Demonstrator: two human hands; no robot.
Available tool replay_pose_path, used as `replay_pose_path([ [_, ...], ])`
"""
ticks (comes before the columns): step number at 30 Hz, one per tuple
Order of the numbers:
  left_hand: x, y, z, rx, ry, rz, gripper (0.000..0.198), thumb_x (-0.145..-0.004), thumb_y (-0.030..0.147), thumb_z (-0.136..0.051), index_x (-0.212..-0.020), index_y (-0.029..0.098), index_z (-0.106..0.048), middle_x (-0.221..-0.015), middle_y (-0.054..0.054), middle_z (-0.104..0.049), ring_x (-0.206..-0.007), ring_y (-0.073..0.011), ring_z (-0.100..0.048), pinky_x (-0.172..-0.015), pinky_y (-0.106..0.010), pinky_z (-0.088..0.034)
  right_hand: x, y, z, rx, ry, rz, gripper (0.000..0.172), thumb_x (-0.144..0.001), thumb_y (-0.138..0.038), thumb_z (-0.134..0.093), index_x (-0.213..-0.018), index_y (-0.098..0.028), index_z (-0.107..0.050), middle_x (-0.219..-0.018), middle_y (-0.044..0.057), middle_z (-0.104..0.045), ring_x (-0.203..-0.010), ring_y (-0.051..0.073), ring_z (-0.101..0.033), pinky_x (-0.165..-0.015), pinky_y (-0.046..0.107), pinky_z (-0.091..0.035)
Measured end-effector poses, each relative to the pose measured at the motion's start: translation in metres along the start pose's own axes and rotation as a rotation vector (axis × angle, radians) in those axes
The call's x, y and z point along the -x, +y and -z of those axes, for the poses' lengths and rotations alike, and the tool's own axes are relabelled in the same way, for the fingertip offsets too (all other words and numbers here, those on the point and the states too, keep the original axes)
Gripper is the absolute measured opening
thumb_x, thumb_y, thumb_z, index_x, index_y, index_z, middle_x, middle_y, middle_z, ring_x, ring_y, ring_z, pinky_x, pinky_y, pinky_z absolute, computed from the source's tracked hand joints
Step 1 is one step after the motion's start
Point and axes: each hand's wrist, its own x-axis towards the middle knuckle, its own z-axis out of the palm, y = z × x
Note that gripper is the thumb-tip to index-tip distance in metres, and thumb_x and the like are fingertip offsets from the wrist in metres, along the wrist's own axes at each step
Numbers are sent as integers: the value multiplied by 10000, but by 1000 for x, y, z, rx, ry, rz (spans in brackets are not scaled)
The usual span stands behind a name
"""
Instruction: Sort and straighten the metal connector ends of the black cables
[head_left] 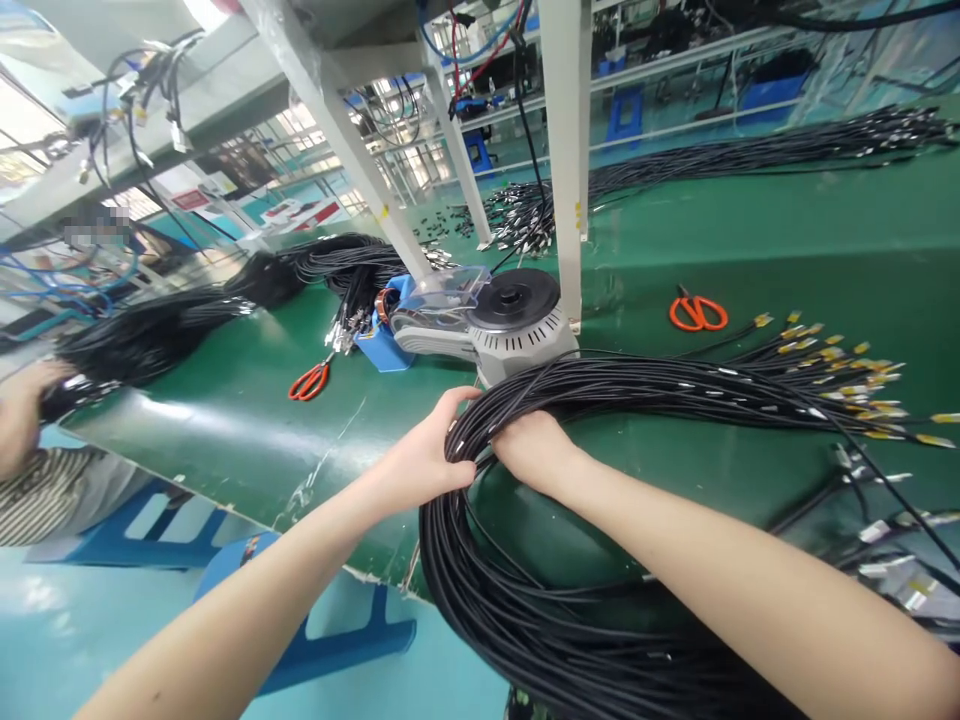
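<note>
A thick bundle of black cables bends in a wide curve across the green table, its far run ending in yellow-tipped connectors on the right. My left hand grips the bundle at the bend, thumb and fingers around its outer side. On the inner side of the bend, my right hand is closed against the same cables, its fingertips hidden beneath them. Just beyond both hands stands a grey machine with a round black disc, close to the bundle.
Orange-handled snips lie at right, and another orange-handled pair at left. A blue tape holder stands beside the machine. White posts rise from the table. At far left, a person's hand touches another cable bundle.
</note>
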Motion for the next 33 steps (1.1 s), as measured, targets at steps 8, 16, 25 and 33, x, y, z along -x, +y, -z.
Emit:
replay_pose_path([
  [8, 2, 0, -2, 14, 28, -28, 704, -599, 90, -507, -1248, 212, -264, -836, 15, -521, -609, -101, -484, -567, -223, -405, -21, -7, 5, 11, 53, 110, 273, -835, -47, -421, -1069, -74, -560, -1112, 164, -585, -1047, 257, -519, -873, 396, -401],
  [16, 4, -5, -3, 115, -4, -18, 708, -625, 109, -540, -1257, 221, -242, -891, -2, -538, -655, -118, -527, -605, -244, -444, 33, -7, 43, 133, 25, 145, 130, -793, -63, -421, -793, -102, -545, -604, 76, -600, -539, 185, -572, -485, 268, -371],
  [25, 9, -26, 3, 311, -207, -75, 875, -658, 270, -666, -1350, 237, -131, -1135, -85, -523, -1008, -209, -533, -872, -360, -430, 102, 6, 58, -473, 336, -174, 147, -787, -94, -418, -788, -183, -535, -658, -1, -602, -581, 117, -549, -565, 226, -387],
  [33, 22, 18, -11, -359, 267, -213, 238, -826, 325, -459, -1018, 207, -536, -949, -35, -584, -853, -174, -533, -759, -283, -420, 53, -11, 58, -1755, 468, -703, 208, -654, -251, -645, -775, -151, -508, -686, 18, -646, -581, 125, -607, -584, 245, -461],
])
